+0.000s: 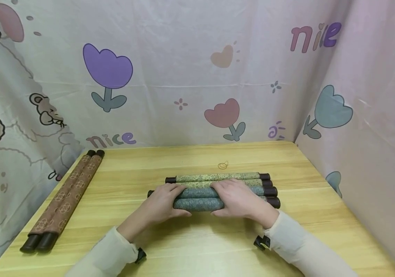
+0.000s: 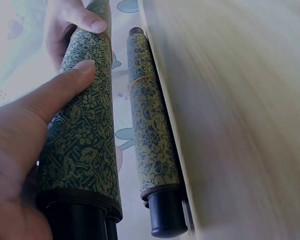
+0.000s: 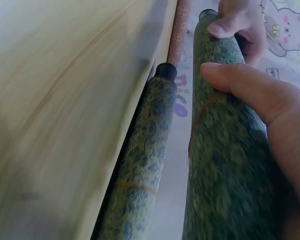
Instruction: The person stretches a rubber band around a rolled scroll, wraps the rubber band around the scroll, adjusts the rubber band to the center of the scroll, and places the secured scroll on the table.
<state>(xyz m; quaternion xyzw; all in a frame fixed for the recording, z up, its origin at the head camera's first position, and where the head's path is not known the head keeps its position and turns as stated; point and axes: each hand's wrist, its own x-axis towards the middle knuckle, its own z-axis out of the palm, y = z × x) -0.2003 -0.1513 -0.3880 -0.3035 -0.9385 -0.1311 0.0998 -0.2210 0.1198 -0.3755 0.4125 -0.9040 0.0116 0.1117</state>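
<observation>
Both hands, the left hand (image 1: 163, 202) and the right hand (image 1: 235, 198), gripped the blue-green rolls (image 1: 197, 204), thumbs along the near side. Those paired rolls were at the middle of the table (image 1: 183, 246); the wrist views suggested they were held a little above it. They looked fully wound, and a thin band (image 3: 205, 105) crossed them, so winding and banding seemed done; letting go of them was not yet done. Just beyond, on the far side, lay the yellow-green rolls (image 1: 190, 178), also wound and banded, the nearest obstacle to any move that way. Farther still, a loose band (image 1: 223, 165) lay around nothing. Well apart at the left, the brown rolls (image 1: 67, 200) lay wound, side by side; whether they were banded could not be told. Beyond the table's far edge hung a printed curtain (image 1: 176, 50).
</observation>
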